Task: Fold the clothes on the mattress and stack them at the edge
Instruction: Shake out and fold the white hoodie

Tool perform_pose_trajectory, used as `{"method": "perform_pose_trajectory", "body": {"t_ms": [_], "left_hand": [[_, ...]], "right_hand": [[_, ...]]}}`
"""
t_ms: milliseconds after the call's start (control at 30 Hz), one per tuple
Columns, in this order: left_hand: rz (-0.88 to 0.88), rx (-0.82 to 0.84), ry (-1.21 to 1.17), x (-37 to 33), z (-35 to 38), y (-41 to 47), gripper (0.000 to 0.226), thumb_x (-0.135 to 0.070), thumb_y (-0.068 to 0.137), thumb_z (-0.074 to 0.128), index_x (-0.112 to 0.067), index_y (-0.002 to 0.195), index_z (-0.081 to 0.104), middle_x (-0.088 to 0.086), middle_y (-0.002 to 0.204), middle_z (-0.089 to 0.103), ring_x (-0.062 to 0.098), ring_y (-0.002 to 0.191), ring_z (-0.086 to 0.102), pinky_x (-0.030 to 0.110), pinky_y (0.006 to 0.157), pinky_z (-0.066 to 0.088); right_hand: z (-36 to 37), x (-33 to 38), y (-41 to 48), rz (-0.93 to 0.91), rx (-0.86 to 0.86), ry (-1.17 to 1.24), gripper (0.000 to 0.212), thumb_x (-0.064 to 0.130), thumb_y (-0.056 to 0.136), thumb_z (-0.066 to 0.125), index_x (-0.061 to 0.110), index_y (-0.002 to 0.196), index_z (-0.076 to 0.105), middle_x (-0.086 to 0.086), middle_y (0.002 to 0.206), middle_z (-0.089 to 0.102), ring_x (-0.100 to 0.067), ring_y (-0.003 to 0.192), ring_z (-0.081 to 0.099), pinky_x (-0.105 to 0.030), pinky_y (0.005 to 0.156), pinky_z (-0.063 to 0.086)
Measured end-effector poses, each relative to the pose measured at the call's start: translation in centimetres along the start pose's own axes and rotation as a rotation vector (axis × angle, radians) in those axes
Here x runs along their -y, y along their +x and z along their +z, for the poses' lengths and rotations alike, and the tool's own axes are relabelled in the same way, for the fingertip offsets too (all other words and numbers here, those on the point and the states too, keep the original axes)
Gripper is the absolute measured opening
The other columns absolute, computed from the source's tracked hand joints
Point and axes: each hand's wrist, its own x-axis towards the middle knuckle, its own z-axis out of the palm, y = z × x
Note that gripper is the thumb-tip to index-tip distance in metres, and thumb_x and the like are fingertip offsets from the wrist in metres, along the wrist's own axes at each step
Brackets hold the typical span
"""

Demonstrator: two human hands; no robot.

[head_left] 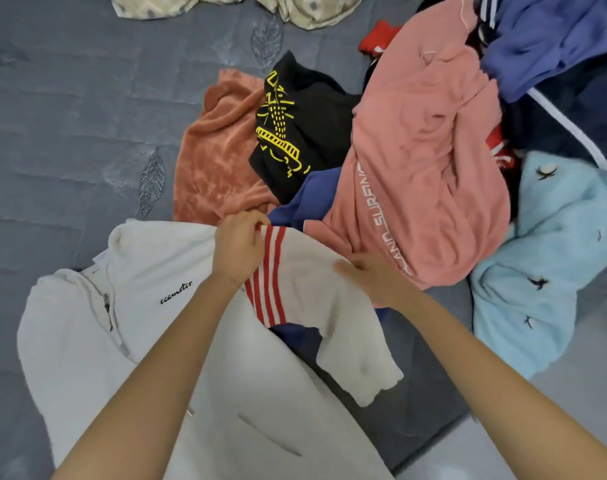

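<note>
Grey mattress [70,116], laundry [423,150] heaped right. Sleeve fold in hand, I judge — my left hand [238,247] pinches the striped sleeve [305,282] of the cream sweatshirt [87,341], right hand [374,277] grips it too; next, lay it across.

The zip jacket [97,323] lies near left on the mattress [70,116], the clothes pile [433,150] behind, right.

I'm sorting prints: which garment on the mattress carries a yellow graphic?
The black top, lying between the orange fleece and the pink sweatshirt. The pink one has white lettering, the cream hoodie black script.
</note>
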Motion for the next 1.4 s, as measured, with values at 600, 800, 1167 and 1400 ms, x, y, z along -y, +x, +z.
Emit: {"method": "perform_pose_trajectory", "body": {"t_ms": [600, 800, 1167, 1400], "left_hand": [[-0.058, -0.017, -0.187, -8.4, 1.3, 4.5, 0.013, -0.014, 0.089, 0.062, -0.007, 0.078, 0.063, 0.007, 0.082, 0.058, 0.025, 0.084, 0.052, 0.039, 0.075, 0.041], [-0.154, -0.196, 0.036, -6.0, 0.6, 4.1, 0.018, -0.022, 0.094, 0.056, -0.01, 0.088, 0.068, 0.007, 0.091, 0.062, 0.027, 0.088, 0.052, 0.034, 0.077, 0.035], [-0.137, 0.073, -0.803, -5.8, -2.1, -1.6, 0.004, -0.013, 0.094, 0.058, -0.01, 0.095, 0.061, -0.003, 0.089, 0.064, 0.008, 0.084, 0.062, 0.023, 0.08, 0.048], [-0.376, 0.199, -1.061, 1.5, -5.5, -6.5, 0.044, -0.039, 0.084, 0.068, -0.034, 0.122, 0.046, -0.007, 0.12, 0.057, 0.003, 0.104, 0.061, 0.023, 0.08, 0.053]], "right_hand": [[-10.8, -0.9, -2.4, 0.025, 0.063, -0.13, 0.023, 0.047, 0.08, 0.07, 0.041, 0.06, 0.062, 0.02, 0.052, 0.055, 0.004, 0.049, 0.051, -0.009, 0.048, 0.035], [-15.0, -0.9, -2.3, 0.096, 0.136, -0.148, 0.019, 0.046, 0.079, 0.072, 0.028, 0.072, 0.071, 0.017, 0.067, 0.064, 0.003, 0.061, 0.057, -0.012, 0.058, 0.043], [-5.3, 7.8, 1.4, -0.003, -0.101, 0.398, 0.031, 0.036, 0.094, 0.058, 0.016, 0.074, 0.068, -0.003, 0.071, 0.068, -0.011, 0.06, 0.061, -0.025, 0.058, 0.048], [7.8, 14.5, 3.7, -0.092, 0.103, 0.257, 0.025, 0.025, 0.103, 0.041, 0.022, 0.089, 0.062, 0.008, 0.081, 0.063, -0.001, 0.072, 0.062, -0.012, 0.066, 0.052]]}}
